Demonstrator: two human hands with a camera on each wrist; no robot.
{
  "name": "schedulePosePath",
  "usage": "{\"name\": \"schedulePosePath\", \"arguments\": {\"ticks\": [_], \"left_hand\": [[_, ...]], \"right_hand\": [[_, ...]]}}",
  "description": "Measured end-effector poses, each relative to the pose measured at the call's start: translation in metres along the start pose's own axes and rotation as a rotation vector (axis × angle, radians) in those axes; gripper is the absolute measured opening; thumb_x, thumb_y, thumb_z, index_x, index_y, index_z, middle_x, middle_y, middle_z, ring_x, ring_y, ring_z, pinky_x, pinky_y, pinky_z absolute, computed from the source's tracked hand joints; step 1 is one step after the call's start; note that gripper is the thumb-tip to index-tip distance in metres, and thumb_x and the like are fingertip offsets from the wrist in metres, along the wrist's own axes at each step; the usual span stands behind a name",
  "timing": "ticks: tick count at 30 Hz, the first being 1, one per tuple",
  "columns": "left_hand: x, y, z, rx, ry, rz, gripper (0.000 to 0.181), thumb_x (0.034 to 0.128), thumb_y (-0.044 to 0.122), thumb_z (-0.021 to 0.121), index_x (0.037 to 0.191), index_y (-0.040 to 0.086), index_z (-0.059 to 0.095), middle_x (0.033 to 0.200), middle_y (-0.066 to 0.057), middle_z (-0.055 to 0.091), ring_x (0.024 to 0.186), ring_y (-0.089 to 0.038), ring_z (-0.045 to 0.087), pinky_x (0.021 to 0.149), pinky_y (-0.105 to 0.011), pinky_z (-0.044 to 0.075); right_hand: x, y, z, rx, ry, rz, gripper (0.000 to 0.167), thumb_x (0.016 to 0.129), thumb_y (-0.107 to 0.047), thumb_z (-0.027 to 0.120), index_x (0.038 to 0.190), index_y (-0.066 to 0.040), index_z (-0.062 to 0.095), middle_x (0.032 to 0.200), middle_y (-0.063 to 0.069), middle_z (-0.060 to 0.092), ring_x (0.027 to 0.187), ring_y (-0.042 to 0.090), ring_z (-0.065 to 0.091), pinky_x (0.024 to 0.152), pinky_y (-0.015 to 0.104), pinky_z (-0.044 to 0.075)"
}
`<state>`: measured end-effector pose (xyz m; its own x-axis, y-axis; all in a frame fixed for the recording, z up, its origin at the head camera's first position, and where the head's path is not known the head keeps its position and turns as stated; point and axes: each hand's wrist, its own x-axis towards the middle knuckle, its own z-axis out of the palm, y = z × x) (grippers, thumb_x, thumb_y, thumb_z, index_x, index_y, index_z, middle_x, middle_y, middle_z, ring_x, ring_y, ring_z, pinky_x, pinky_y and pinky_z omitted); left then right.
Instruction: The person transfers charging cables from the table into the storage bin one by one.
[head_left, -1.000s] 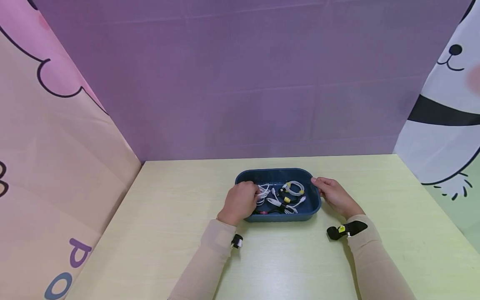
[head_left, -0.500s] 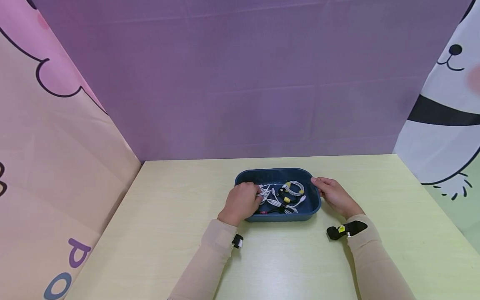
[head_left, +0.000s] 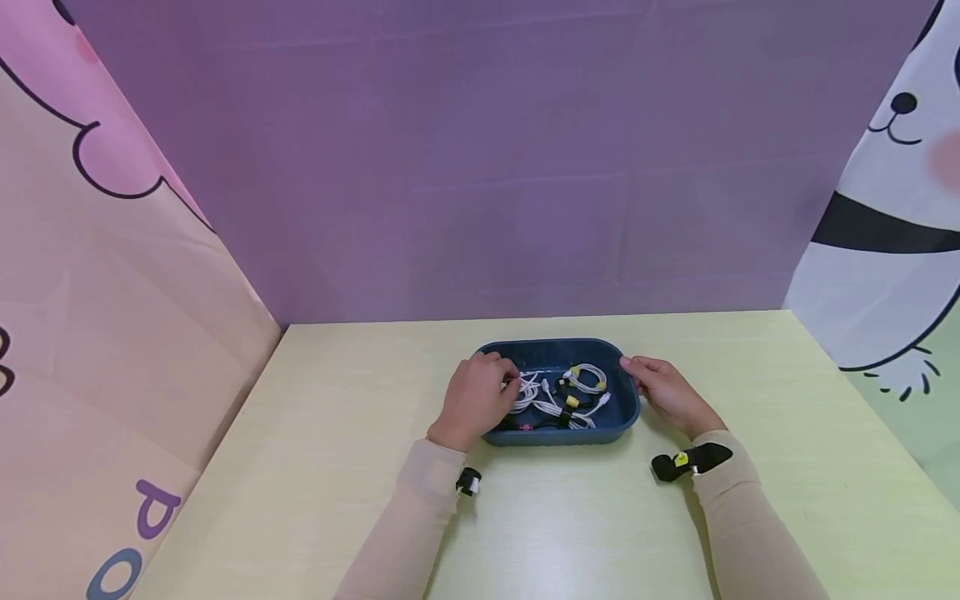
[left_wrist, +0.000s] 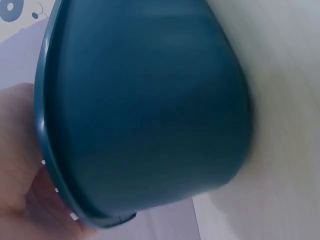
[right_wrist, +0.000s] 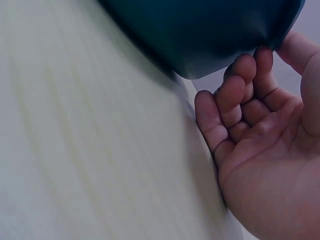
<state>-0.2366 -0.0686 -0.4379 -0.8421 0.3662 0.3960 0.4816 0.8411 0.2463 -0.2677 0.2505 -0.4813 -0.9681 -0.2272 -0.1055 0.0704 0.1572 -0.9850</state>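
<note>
A dark blue plastic bin point(head_left: 555, 437) stands on the table with several cables in it. My left hand point(head_left: 474, 400) is over the bin's left end, fingers bent, pinching a coiled white cable point(head_left: 527, 392); its fingertips are partly hidden. In the left wrist view, bits of white show just past the bin's rim point(left_wrist: 42, 107), beside the left hand point(left_wrist: 17, 150). At the right end, my right hand point(head_left: 666, 390) grips the rim, thumb on top. The right wrist view shows its curled fingers point(right_wrist: 232, 92) against the outer wall point(right_wrist: 210, 35).
Also inside lie a white cable with yellow ties point(head_left: 588, 379), a black cable with a yellow plug point(head_left: 572, 402), and a white cable with a black strap point(head_left: 581, 422). Behind the pale table point(head_left: 360, 500) hangs a purple cloth point(head_left: 480, 167); printed cloths flank it.
My left hand has risen slightly and shifted left over the bin's left end. The right hand keeps its place on the rim, and the bin stays put.
</note>
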Motion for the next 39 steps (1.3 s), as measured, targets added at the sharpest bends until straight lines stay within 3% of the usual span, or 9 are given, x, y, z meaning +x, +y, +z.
{"name": "schedulePosePath", "arguments": {"ticks": [4, 8, 15, 19, 26, 39], "left_hand": [[0.002, -0.011, -0.004, -0.024, 0.074, -0.025, 0.014, 0.0947, 0.02, 0.072, 0.105, 0.012, 0.076, 0.089, -0.003, 0.071, 0.079, -0.02, 0.06, 0.072, -0.037, 0.051], [0.001, -0.025, -0.007, -0.074, 0.105, -0.099, 0.016, 0.094, 0.018, 0.072, 0.108, 0.011, 0.072, 0.085, -0.005, 0.067, 0.076, -0.02, 0.057, 0.068, -0.035, 0.048], [-0.002, -0.043, -0.01, -0.157, 0.028, -0.303, 0.026, 0.0957, 0.025, 0.071, 0.115, 0.01, 0.062, 0.087, -0.008, 0.061, 0.074, -0.021, 0.054, 0.061, -0.032, 0.043], [-0.003, -0.048, -0.01, -0.222, -0.051, -0.368, 0.03, 0.0973, 0.03, 0.069, 0.117, 0.01, 0.06, 0.081, -0.005, 0.06, 0.068, -0.02, 0.053, 0.06, -0.03, 0.041], [-0.004, -0.055, -0.011, -0.268, -0.094, -0.393, 0.032, 0.098, 0.031, 0.068, 0.119, 0.008, 0.061, 0.076, -0.004, 0.061, 0.063, -0.018, 0.054, 0.058, -0.03, 0.041], [-0.006, -0.062, -0.008, -0.29, -0.123, -0.367, 0.024, 0.0996, 0.035, 0.065, 0.098, 0.011, 0.066, 0.071, -0.002, 0.058, 0.06, -0.017, 0.051, 0.055, -0.029, 0.037]], "right_hand": [[0.0, -0.001, 0.002, 0.009, 0.006, 0.003, 0.033, 0.108, -0.033, 0.052, 0.081, -0.015, 0.056, 0.076, -0.01, 0.046, 0.073, 0.006, 0.046, 0.07, 0.022, 0.038], [0.001, -0.001, 0.002, 0.011, 0.001, -0.003, 0.033, 0.108, -0.033, 0.052, 0.08, -0.016, 0.056, 0.076, -0.01, 0.046, 0.073, 0.006, 0.046, 0.071, 0.023, 0.037], [0.002, 0.002, 0.002, 0.019, -0.016, -0.009, 0.033, 0.109, -0.032, 0.05, 0.079, -0.019, 0.056, 0.074, -0.011, 0.047, 0.074, 0.006, 0.047, 0.072, 0.022, 0.038], [0.002, 0.003, 0.002, 0.015, -0.015, -0.012, 0.033, 0.109, -0.032, 0.05, 0.079, -0.019, 0.056, 0.075, -0.011, 0.047, 0.074, 0.006, 0.047, 0.072, 0.022, 0.038], [0.004, 0.004, 0.001, 0.019, -0.002, -0.001, 0.034, 0.108, -0.034, 0.051, 0.078, -0.019, 0.055, 0.074, -0.011, 0.047, 0.074, 0.006, 0.047, 0.072, 0.022, 0.039], [0.006, 0.006, -0.001, 0.002, 0.008, 0.006, 0.034, 0.107, -0.036, 0.053, 0.083, -0.013, 0.055, 0.077, -0.008, 0.046, 0.077, 0.009, 0.048, 0.074, 0.024, 0.039]]}}
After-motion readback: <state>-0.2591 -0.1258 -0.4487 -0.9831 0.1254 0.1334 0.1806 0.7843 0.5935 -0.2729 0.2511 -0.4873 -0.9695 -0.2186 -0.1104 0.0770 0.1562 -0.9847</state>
